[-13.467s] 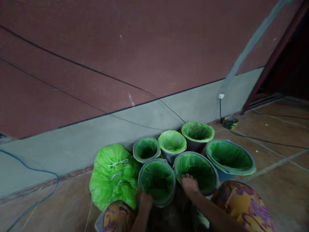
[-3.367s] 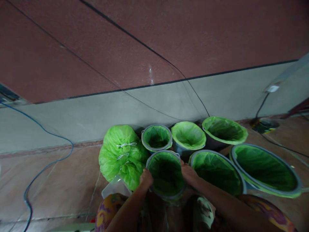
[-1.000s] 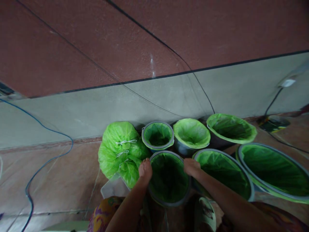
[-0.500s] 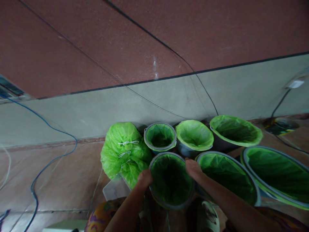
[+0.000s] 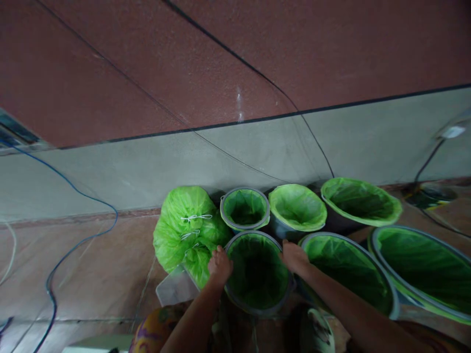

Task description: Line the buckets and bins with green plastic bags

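A round bin [image 5: 257, 311] with a grey rim and a green bag lining stands upright between my two hands. My left hand [image 5: 220, 265] is at its left rim, the fingers loosened and lying outside it, near the tied green bags [image 5: 189, 211]. On the right side, my right hand [image 5: 295, 257] is closed over the rim, with the thumb reaching to the inner side. The inside of this bin is dark, so its bottom is hard to see.
Behind stand a small lined bin [image 5: 245, 228] and two wider lined bins [image 5: 298, 201] [image 5: 360, 193]. Large lined bins [image 5: 346, 264] [image 5: 423, 264] are to the right. A clear plastic container [image 5: 176, 288] lies left. A blue cable [image 5: 79, 242] crosses the floor.
My left hand has loosened from the rim and shifted slightly up and outward. The bin between my hands has moved a little to the left. My right hand stays at the rim.
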A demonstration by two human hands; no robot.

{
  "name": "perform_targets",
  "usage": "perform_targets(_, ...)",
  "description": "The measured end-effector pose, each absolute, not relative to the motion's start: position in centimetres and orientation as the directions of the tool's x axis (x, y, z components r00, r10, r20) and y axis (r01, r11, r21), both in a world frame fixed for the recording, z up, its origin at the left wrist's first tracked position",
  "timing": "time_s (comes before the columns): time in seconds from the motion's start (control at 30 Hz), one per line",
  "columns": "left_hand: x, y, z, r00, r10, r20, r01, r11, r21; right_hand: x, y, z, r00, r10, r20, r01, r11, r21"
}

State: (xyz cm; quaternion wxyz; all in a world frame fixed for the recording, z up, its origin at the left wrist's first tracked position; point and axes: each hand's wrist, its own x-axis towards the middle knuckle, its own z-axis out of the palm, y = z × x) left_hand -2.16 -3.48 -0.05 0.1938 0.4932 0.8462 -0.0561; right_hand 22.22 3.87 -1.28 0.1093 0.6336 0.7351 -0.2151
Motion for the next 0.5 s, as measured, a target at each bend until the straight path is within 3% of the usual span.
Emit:
perform_targets(0.23,-2.69,-3.92,-0.58,-0.365,0.767,-0.528,0.875,0.476,0.088,22.21,3.76,-1.76,-0.222,0.851,-0.475,0.972,0.156,-0.176)
perform_targets(0.5,-2.37,-3.11,-0.69,-0.337,0.836,-0.434,0.907,0.411,0.087,22.28,3.39,-1.80,-0.187,0.850,-0.493,0.981,0.133,-0.143)
